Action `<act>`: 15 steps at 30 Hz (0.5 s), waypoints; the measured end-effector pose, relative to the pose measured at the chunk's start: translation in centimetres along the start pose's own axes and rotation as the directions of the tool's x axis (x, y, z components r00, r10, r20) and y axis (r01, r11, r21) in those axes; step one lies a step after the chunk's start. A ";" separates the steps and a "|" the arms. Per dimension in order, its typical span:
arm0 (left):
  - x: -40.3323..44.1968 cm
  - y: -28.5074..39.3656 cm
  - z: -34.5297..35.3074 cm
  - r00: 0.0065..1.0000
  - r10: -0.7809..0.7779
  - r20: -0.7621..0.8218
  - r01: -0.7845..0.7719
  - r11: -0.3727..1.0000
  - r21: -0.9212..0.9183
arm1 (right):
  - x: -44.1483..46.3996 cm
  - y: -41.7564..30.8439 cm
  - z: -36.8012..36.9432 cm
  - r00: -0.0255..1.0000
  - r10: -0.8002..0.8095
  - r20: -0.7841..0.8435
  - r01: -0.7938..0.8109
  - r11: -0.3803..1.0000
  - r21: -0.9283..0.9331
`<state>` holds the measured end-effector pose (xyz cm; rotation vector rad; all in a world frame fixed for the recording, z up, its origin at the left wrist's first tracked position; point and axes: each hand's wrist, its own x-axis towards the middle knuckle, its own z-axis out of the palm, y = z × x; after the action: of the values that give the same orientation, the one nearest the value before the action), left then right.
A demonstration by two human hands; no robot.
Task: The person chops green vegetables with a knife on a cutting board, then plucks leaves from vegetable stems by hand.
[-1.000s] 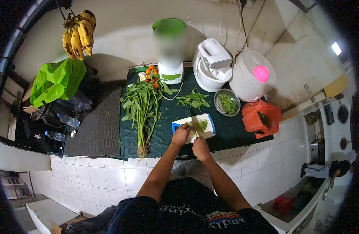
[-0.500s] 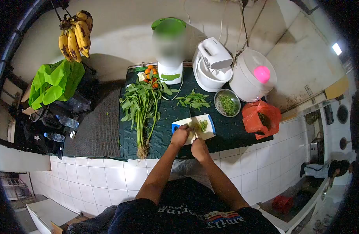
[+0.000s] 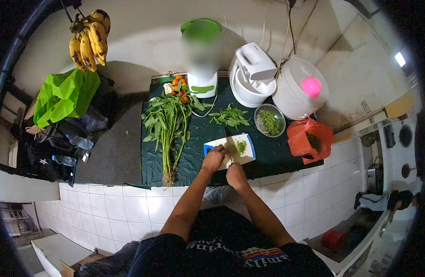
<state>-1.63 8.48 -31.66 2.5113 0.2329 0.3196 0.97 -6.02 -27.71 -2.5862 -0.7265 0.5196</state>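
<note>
A white cutting board [image 3: 247,159] with blue ends lies near the counter's front edge. My right hand [image 3: 236,175] is closed around the handle of a knife [image 3: 229,138], whose blade points away from me across the board. On the board's left half, my left hand [image 3: 214,158] is closed, fingertips against pale green stalks beside the blade; the fingers mostly hide them. Finely chopped greens [image 3: 241,147] sit right of the knife. Beyond the board are loose green leaves [image 3: 230,116]. A metal bowl [image 3: 281,130] at the back right holds more chopped greens.
A rooted bunch of leafy greens [image 3: 168,134] lies left of the board. Behind stand a blender [image 3: 202,85], a stand mixer [image 3: 253,87] and a white container [image 3: 295,94]. An orange plastic bag [image 3: 298,138] sits right, bananas [image 3: 89,41] hang left, and another person [image 3: 381,201] is at far right.
Both hands and the knife stay at nearly the same spot on the board. The whole view has shifted very slightly.
</note>
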 end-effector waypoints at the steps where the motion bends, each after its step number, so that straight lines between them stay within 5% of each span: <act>1: 0.0 0.1 -0.3 1.000 -0.003 0.000 0.003 1.000 -0.003 | -0.1 0.0 0.2 0.994 0.104 -0.013 -0.103 0.994 0.045; 3: 0.1 0.2 -0.6 0.986 -0.077 0.149 0.083 0.996 -0.037 | 0.5 0.5 0.4 0.999 0.047 -0.004 -0.046 0.997 0.057; 7: -0.2 0.1 -0.5 0.999 -0.005 0.045 0.005 1.000 0.013 | 2.5 1.2 0.7 0.991 -0.135 -0.004 0.135 0.989 0.056; 15: -0.3 -0.2 -0.2 0.999 -0.010 0.049 0.010 1.000 -0.002 | 1.3 1.3 2.1 1.000 -0.005 0.019 0.004 0.996 0.091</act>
<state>-1.97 8.74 -31.65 2.5113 0.2256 0.2540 1.60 -5.69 -30.44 -2.4978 -0.6981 0.5631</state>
